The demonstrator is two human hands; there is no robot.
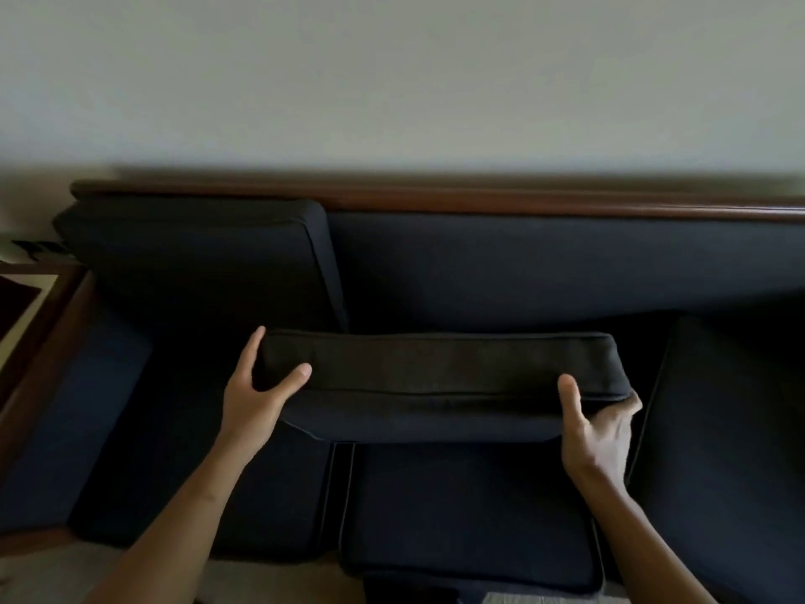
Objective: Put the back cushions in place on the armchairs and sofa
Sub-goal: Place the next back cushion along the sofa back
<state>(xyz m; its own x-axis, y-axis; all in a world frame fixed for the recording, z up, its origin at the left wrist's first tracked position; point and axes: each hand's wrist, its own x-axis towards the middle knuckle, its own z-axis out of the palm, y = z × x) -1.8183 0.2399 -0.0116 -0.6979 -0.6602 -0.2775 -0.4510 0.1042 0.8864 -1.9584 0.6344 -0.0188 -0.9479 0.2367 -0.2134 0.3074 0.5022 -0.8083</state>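
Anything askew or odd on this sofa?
Nothing damaged. One back cushion stands at the left; the middle backrest is bare. Both hands, left and right, hold the next cushion in front of it.

Dark back cushion [440, 381] edge-up above the sofa [479, 507] seat; another [196, 259] upright at left.

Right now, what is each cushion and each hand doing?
Held cushion: off the seat, level, not yet against the sofa back.
Left back cushion: already standing against the sofa back.
Middle backrest: bare, no cushion on it.
Seat cushions: lying flat in place.
Left hand: gripping the held cushion's left end.
Right hand: gripping its right end, fingers underneath.
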